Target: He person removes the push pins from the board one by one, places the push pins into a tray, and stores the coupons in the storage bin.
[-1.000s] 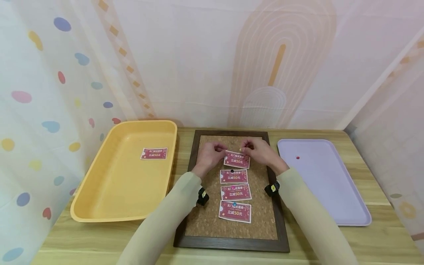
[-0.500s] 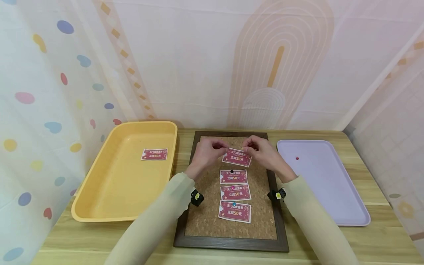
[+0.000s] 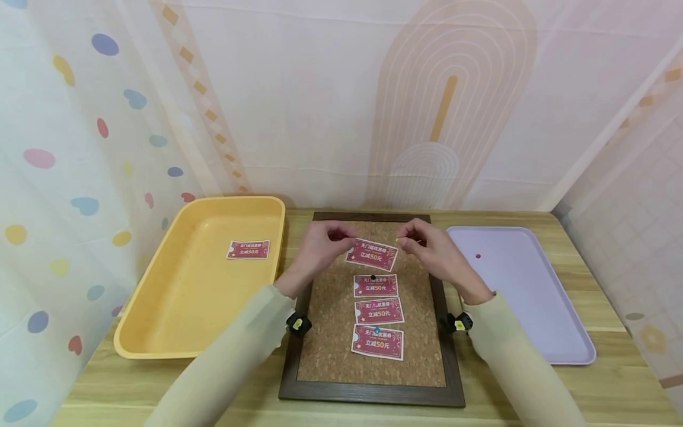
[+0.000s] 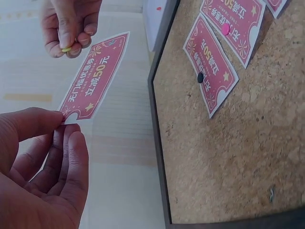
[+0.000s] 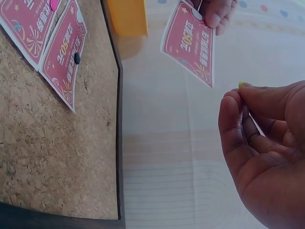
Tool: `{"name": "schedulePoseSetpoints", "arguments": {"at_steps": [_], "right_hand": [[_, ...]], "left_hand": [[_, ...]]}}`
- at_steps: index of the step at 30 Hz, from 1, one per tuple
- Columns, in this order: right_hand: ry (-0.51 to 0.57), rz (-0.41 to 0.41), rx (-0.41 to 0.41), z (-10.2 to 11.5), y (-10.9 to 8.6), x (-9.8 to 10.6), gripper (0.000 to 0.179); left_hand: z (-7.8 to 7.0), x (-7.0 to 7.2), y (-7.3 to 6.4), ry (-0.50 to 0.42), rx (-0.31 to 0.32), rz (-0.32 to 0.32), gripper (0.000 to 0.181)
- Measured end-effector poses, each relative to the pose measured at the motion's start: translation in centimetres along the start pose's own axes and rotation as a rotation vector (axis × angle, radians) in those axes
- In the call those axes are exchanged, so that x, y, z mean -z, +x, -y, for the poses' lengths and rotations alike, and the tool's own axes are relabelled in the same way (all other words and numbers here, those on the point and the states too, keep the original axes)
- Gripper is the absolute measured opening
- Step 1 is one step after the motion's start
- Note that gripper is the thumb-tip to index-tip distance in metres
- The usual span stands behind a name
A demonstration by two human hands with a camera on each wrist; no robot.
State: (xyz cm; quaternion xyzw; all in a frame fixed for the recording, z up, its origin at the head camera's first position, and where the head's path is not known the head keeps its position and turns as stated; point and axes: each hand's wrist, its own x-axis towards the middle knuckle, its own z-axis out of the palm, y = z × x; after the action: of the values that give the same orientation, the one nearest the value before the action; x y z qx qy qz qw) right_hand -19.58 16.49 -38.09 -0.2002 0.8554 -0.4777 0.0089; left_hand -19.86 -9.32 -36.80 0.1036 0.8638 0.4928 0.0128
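My left hand [image 3: 320, 243] pinches a red paper coupon [image 4: 93, 78] by one corner between thumb and index finger, holding it over the far part of a framed cork board [image 3: 325, 356]. Between the thumb and fingertips of my right hand [image 3: 432, 252] is a small yellow pushpin [image 4: 66, 49], close beside the coupon's free end but apart from it. Below on the cork, three like coupons lie in a column: the upper one [image 3: 376, 289] has a black pin [image 4: 200, 77], the middle one [image 3: 380, 314] a pink pin [image 4: 225, 29], the lowest [image 3: 377, 344] a blue pin [image 3: 377, 330].
On the left stands a deep yellow tray [image 3: 197, 308] with one more coupon [image 3: 248, 249] in it. A shallow lilac tray [image 3: 533, 296] on the right holds a red pin [image 3: 478, 256]. A patterned curtain [image 3: 320, 107] hangs behind the wooden table [image 3: 101, 385].
Both hands have drawn apart, the left one carrying the coupon leftward. The yellow pin in the right hand, earlier at the coupon's upper right corner, now sits off it.
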Motion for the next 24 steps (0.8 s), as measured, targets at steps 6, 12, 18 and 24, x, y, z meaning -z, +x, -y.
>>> {"name": "schedulePoseSetpoints", "arguments": {"at_steps": [6, 12, 18, 24], "right_hand": [[-0.028, -0.028, 0.012, 0.1, -0.6, 0.6, 0.009], [-0.056, -0.048, 0.015, -0.1, -1.3, 1.5, 0.008], [-0.051, -0.06, -0.007, -0.8, -1.7, 2.6, 0.009], [-0.074, -0.079, -0.033, -1.6, -2.2, 3.6, 0.013]], "left_hand": [[0.0, 1.2, -0.8, 0.003, 0.021, -0.003, 0.012], [0.2, 2.6, -1.4, 0.023, 0.055, -0.028, 0.015], [0.8, 4.3, -1.7, 0.019, 0.097, -0.035, 0.019], [2.1, 6.3, -1.8, -0.032, 0.128, -0.033, 0.022]]}}
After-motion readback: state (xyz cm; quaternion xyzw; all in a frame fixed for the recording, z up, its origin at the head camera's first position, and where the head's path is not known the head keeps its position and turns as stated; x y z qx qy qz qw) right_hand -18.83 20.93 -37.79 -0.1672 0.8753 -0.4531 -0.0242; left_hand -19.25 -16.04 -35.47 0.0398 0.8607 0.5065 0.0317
